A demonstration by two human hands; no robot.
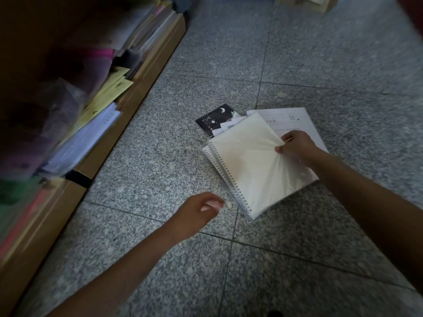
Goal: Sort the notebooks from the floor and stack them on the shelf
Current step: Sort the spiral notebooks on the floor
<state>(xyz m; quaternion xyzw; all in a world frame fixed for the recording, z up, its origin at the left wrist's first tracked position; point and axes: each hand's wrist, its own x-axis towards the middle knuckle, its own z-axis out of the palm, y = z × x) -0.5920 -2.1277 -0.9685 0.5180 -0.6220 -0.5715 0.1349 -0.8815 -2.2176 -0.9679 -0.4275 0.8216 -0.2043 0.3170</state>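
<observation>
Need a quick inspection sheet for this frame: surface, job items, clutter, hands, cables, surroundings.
Surface: grey speckled tile floor.
Job's things: wrapped spiral notebook on top of a loose pile; black YUE notebook and white printed notebook partly under it.
Clutter: nothing seen.
Grippers: right hand pinches the spiral notebook's wrap; left hand hovers nearby, fingers loosely curled, holding nothing.
Cables: nothing seen.
Surroundings: wooden shelf at left, packed with stacked notebooks, blurred.

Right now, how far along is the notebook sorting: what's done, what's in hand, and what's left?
Done: the shelf already holds stacks, though I cannot tell which were just placed. In hand: the right hand pinches the wrapped spiral notebook; the left hand hovers beside it, holding nothing. Left: the black notebook and white booklet lie on the floor.
</observation>
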